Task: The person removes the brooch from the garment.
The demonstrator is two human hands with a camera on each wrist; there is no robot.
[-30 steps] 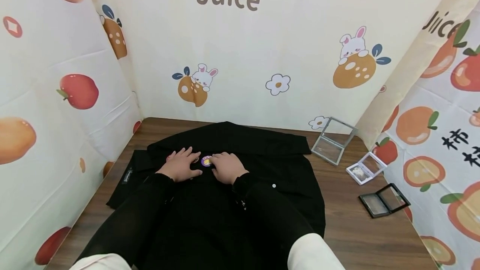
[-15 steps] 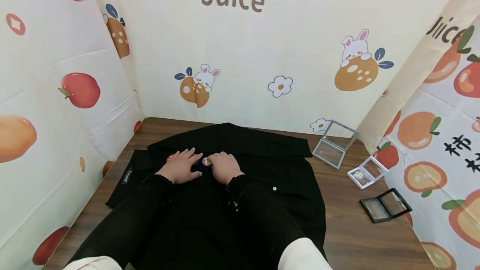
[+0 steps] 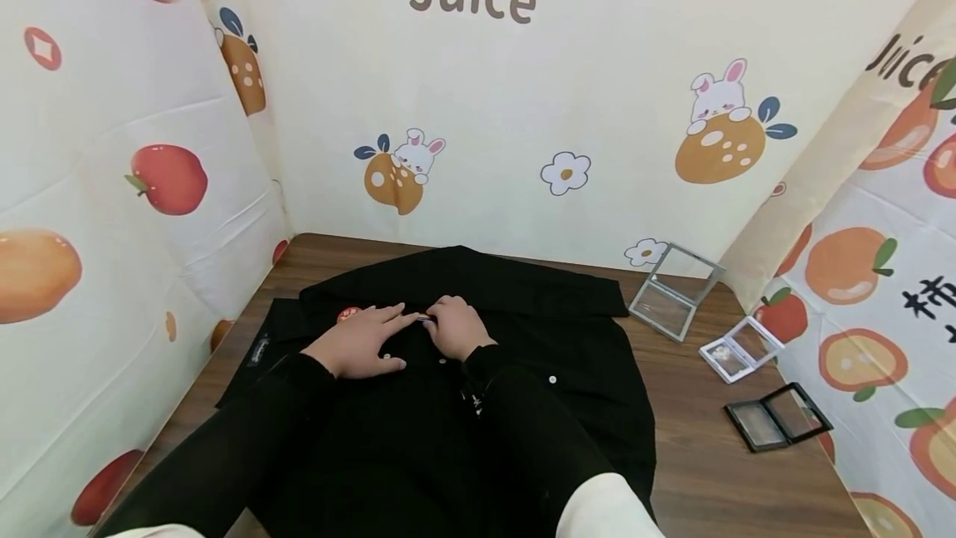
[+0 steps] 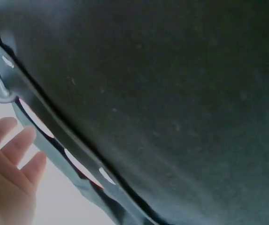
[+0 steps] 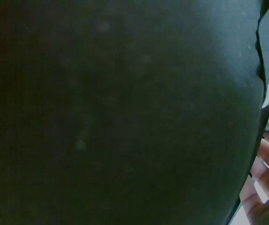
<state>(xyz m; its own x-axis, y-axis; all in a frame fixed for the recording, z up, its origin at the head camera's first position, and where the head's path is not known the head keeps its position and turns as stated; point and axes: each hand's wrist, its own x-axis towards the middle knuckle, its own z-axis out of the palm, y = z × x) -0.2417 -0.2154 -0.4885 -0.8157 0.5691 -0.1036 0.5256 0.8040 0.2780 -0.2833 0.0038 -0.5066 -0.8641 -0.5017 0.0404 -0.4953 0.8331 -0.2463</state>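
A wooden desk (image 3: pixel 695 430) walled by fruit-print cloth (image 3: pixel 627 65) carries a black shirt (image 3: pixel 523 305) at centre frame. The left hand (image 3: pixel 358 344) lies spread flat; the right hand (image 3: pixel 457 326) pinches a small badge (image 3: pixel 426 319).

Under your hands lies a black shirt (image 3: pixel 523 330) of matt woven cloth with small glossy white buttons (image 3: pixel 552 379). You work on a desk (image 3: pixel 695 422) of brown wood-grain with a dull sheen. At its right edge sit clear, glossy plastic cases (image 3: pixel 675 293); the black-framed case (image 3: pixel 777 418) looks matt. The printed backdrop (image 3: pixel 597 65) is creased fabric.
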